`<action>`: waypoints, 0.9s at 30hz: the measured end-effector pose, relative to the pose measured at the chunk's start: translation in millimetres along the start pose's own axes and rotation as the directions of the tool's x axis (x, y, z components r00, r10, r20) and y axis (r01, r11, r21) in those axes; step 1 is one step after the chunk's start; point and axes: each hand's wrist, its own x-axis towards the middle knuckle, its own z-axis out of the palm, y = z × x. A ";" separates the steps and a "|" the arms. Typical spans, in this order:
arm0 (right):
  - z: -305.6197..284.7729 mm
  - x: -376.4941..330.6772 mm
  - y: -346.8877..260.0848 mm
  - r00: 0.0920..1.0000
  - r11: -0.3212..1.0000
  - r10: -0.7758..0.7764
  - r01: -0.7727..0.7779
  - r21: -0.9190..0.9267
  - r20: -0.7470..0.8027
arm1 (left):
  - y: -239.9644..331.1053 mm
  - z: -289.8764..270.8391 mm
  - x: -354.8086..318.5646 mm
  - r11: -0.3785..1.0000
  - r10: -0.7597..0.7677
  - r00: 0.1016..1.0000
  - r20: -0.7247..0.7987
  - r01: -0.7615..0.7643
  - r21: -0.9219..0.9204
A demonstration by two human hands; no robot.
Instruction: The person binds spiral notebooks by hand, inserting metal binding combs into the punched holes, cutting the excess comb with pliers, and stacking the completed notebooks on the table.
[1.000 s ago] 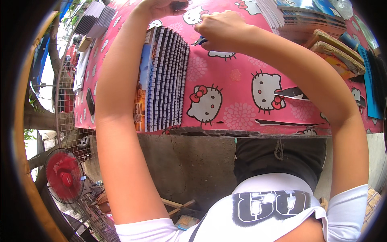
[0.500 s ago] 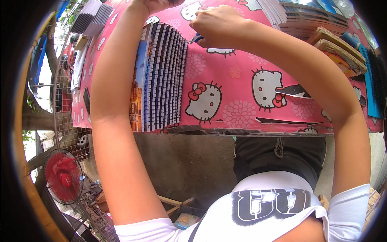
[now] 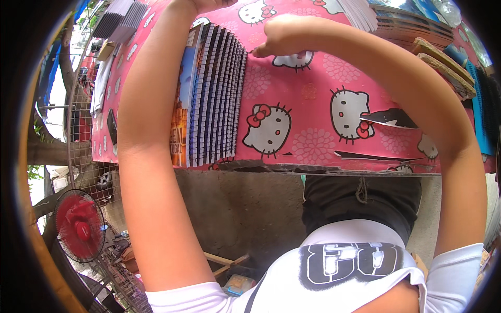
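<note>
A row of spiral-bound notebooks (image 3: 216,99) lies overlapped on the pink table, wire bindings facing right. The leftmost one shows a colourful cover with a city picture (image 3: 182,104). My right hand (image 3: 275,37) is closed beside the far right end of the bindings, fingertips close to the wire. A tiny dark tip shows at those fingers; the rest of the small dark-blue tool seen there earlier is hidden. My left hand (image 3: 206,5) is at the upper edge, beyond the notebooks' far end. Its fingers are mostly cut off, next to something dark.
A patterned pink cover (image 3: 313,117) is torn near the table's front edge. Stacked books and papers (image 3: 412,26) stand at the far right, with worn, thick blocks (image 3: 443,65) nearer. More notebooks (image 3: 120,21) sit far left. A red fan (image 3: 80,225) stands left below.
My right hand has turned and shifted slightly, hiding the dark-blue tool that showed below its fingers. The view has shifted slightly; my left hand stays at the upper edge.
</note>
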 end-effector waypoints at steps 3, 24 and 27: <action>8.8 3.3 13.5 0.914 0.896 -0.257 0.103 -0.433 -0.315 | -5.7 2.7 -2.3 0.931 -0.019 0.998 -0.055 0.038 0.363; -5.6 -8.2 1.3 0.995 0.947 0.095 -0.091 0.309 0.001 | -7.8 -3.2 7.9 0.829 0.101 0.970 -0.223 0.042 0.557; 0.6 -12.1 -0.1 0.988 0.855 0.123 -0.154 0.496 0.096 | -17.2 2.3 -7.2 -0.309 0.356 0.871 0.340 -0.234 0.922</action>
